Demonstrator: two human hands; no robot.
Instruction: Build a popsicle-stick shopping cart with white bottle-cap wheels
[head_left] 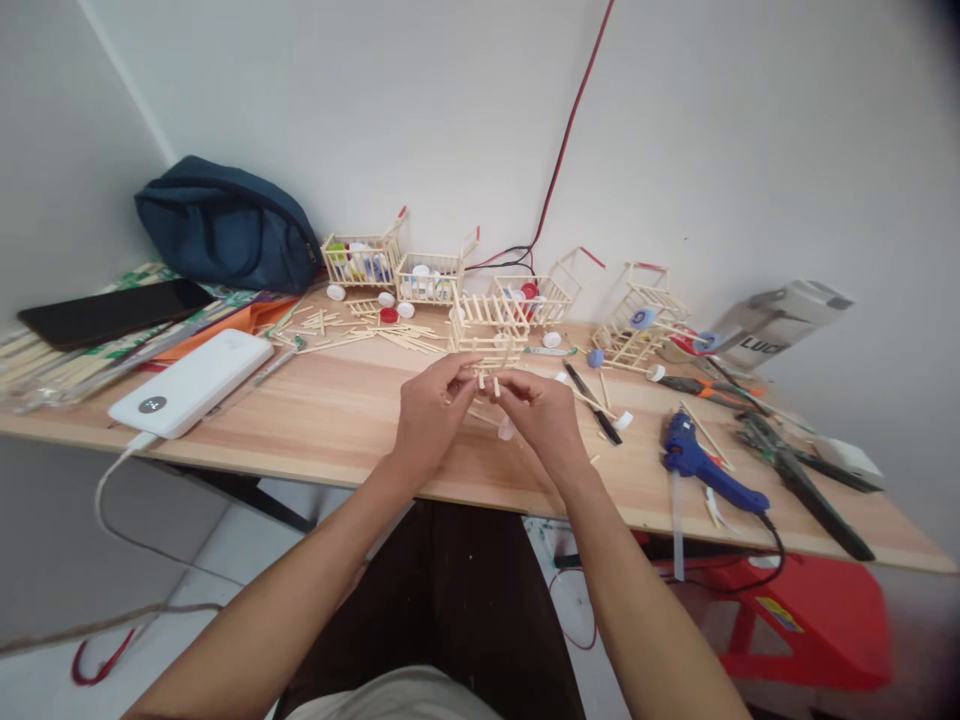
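Note:
Between my hands, above the table's front part, is a small cart frame (491, 325) built from thin wooden sticks. My left hand (435, 408) pinches its near left end, and my right hand (546, 412) pinches the near right end. Two short stick ends poke toward me between the fingertips. Under my right fingers a pale round cap (506, 429) shows in part. Behind the frame stand similar stick carts: one at the left (361, 262) and another beside it (431, 278), both filled with plastic caps. A further cart (637, 325) with blue cap wheels lies tilted to the right.
Loose sticks (397, 338) lie left of the frame. A black knife (592, 402), a blue glue gun (712, 470) and pliers (806, 480) lie on the right. A white power bank (191, 383), a black phone (116, 312) and a blue bag (229, 225) occupy the left.

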